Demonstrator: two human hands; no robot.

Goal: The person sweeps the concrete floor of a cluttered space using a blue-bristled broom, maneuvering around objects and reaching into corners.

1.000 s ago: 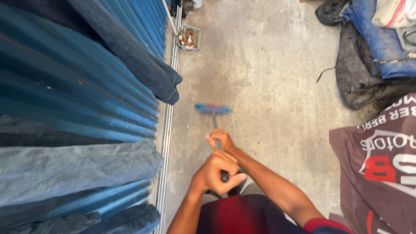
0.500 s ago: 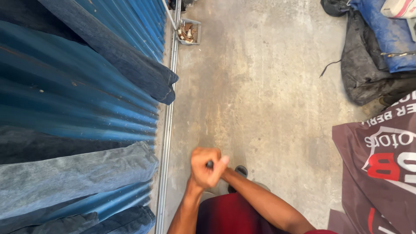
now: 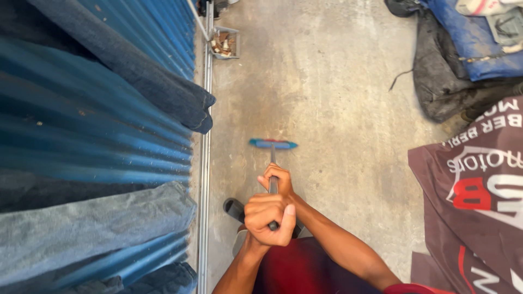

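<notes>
Your left hand (image 3: 268, 216) is clenched around the top end of the broom handle (image 3: 273, 177), nearest your body. Your right hand (image 3: 278, 179) is wrapped around the same handle just beyond it, further down the shaft. The blue broom head (image 3: 273, 144) rests on the concrete floor (image 3: 327, 109) ahead of both hands, near the metal rail (image 3: 205, 163) that runs along the blue corrugated wall (image 3: 98, 125). A dark sandal (image 3: 234, 208) shows just left of your left hand. Half a second ago the broom head was out of sight and only your left fist showed around the handle; now the head is pushed forward again, and your right hand is back in view.
</notes>
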